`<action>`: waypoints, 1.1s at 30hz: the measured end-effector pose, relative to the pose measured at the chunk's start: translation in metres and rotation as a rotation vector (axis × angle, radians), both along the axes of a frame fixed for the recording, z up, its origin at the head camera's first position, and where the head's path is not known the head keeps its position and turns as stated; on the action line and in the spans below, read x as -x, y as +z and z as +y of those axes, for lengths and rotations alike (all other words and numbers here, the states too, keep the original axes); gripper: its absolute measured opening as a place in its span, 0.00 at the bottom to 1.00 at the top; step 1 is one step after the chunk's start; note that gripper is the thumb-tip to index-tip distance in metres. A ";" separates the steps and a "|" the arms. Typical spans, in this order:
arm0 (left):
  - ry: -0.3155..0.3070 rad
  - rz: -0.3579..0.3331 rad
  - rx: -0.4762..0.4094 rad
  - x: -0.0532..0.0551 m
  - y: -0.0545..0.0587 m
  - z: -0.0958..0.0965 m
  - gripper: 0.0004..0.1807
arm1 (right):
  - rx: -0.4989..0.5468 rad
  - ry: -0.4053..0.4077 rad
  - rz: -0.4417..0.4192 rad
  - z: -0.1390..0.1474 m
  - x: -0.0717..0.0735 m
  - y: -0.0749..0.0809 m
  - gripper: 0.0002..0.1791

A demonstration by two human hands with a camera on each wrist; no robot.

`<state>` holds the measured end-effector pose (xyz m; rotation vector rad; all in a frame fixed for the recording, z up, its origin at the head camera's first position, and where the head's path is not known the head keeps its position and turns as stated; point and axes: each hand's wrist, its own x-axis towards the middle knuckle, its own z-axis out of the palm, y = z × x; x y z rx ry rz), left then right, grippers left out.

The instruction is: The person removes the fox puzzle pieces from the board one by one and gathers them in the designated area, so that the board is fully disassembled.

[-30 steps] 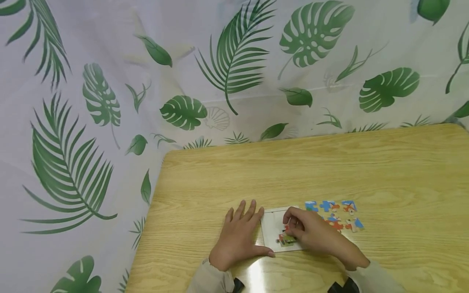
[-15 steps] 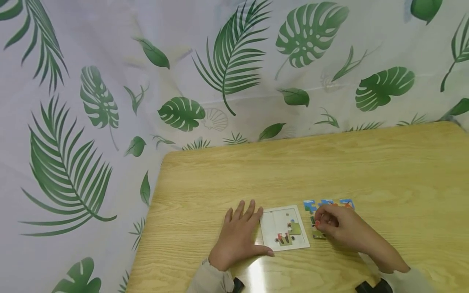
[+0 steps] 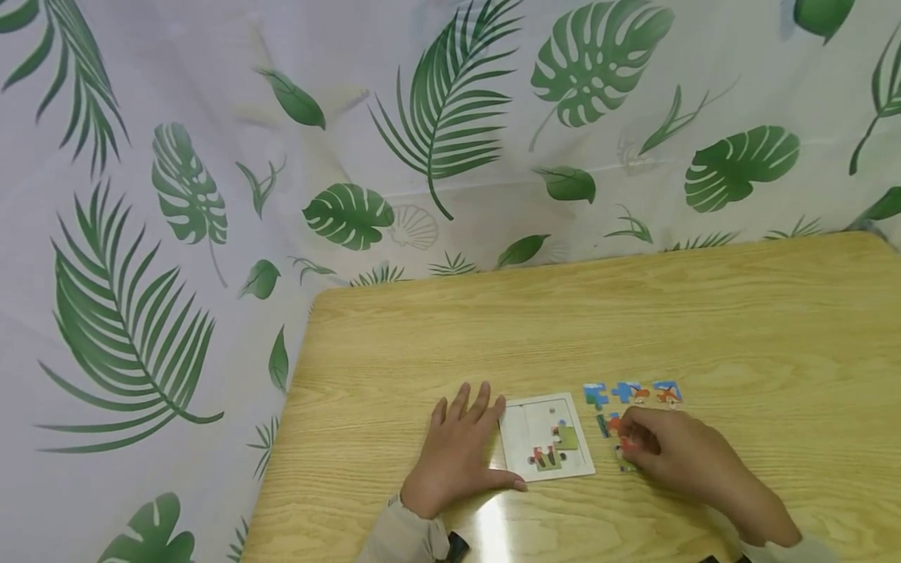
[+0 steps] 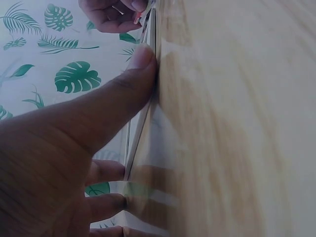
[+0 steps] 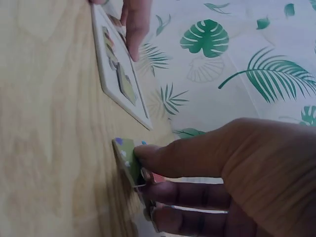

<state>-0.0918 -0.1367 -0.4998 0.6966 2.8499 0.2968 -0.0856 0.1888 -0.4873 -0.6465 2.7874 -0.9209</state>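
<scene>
My left hand [image 3: 457,450] lies with fingers spread along the left side of a square white puzzle tray [image 3: 517,438]; its thumb touches the tray's near edge. Two joined puzzle pieces sit in the tray, one with red and green [image 3: 547,460] and a mostly green one [image 3: 566,438]. To the right of the tray, my right hand [image 3: 679,450] pinches a green puzzle piece [image 5: 129,160] with small flowers and a bit of red, between thumb and fingers. The piece is tilted on or just above the table; fingers hide part of it.
Loose puzzle pieces lie beyond the right hand: a blue one [image 3: 595,392], a blue-and-orange one [image 3: 629,392] and a fox-coloured one [image 3: 666,391]. Others are partly covered by that hand. The wooden table [image 3: 436,336] meets a leaf-print cloth [image 3: 486,234] behind.
My right hand has left the tray and moved right to the loose pieces, then slightly nearer me with the green puzzle piece. The left hand has stayed at the tray.
</scene>
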 end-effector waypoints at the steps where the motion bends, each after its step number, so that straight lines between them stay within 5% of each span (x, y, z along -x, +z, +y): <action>1: 0.000 -0.002 -0.001 0.000 0.000 0.000 0.65 | -0.023 -0.014 0.008 -0.001 -0.001 0.001 0.08; 9: -0.002 -0.010 0.001 -0.001 -0.001 0.001 0.65 | -0.136 -0.054 0.015 0.002 -0.014 -0.001 0.23; 21: -0.004 0.005 0.005 -0.001 0.001 -0.001 0.64 | -0.118 -0.045 0.062 -0.002 -0.017 -0.006 0.17; 28: -0.005 -0.002 -0.007 -0.001 0.001 -0.001 0.64 | -0.008 -0.029 0.165 -0.010 -0.009 0.000 0.14; 33: -0.002 0.001 -0.003 -0.001 0.002 0.000 0.64 | 0.081 0.081 0.167 -0.028 0.002 0.004 0.15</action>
